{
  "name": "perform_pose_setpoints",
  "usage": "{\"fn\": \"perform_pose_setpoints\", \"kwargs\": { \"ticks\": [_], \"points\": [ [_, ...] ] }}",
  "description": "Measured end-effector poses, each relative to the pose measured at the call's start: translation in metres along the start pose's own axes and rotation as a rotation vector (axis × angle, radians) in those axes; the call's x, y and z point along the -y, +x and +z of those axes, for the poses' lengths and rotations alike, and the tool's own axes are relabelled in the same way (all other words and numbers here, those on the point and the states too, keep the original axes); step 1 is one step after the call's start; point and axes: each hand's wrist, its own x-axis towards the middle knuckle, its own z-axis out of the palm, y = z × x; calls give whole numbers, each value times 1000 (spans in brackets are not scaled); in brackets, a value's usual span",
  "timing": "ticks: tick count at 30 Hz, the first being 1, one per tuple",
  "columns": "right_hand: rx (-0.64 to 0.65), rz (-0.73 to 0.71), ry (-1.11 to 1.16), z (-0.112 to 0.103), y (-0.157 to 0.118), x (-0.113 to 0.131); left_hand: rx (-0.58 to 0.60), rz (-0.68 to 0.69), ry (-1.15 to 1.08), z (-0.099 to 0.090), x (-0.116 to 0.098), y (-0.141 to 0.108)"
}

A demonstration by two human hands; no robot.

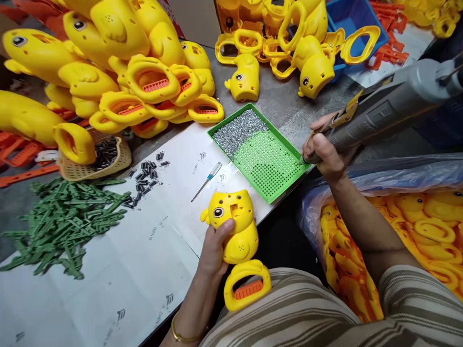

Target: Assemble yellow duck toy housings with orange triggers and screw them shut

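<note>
My left hand (213,250) is wrapped round a yellow duck toy (241,241), thumb on its front near the square opening. Below the duck's body is its loop handle (267,289) with an orange ribbed trigger (249,289). In my right hand (329,152) is a grey electric screwdriver (383,113), held with its front end pointing at the right corner of a green perforated tray (269,196). Small silver screws (240,129) fill the tray's far part. The screwdriver's tip is too small to make out.
A small hand screwdriver (207,181), black springs (144,179) and green plastic parts (65,221) lie on the left. Yellow duck toys (108,38) are heaped behind. A spring basket (125,161) and blue bin (354,19) stand farther back. A plastic-lined box (314,202) of ducks is right.
</note>
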Motion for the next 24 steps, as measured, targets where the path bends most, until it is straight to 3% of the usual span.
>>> {"fn": "perform_pose_setpoints", "kwargs": {
  "ticks": [6, 16, 24],
  "points": [
    [-14, -4, -56, 0, -1, -4, -7, 30, 24, 12, 1, -2],
    [-75, -23, -7, 2, -2, -7, -12, 31, 24, 17, 1, -1],
    [3, -64, -42, 2, -2, -1, -6, 47, 5, 14, 7, 0]
  ]
}}
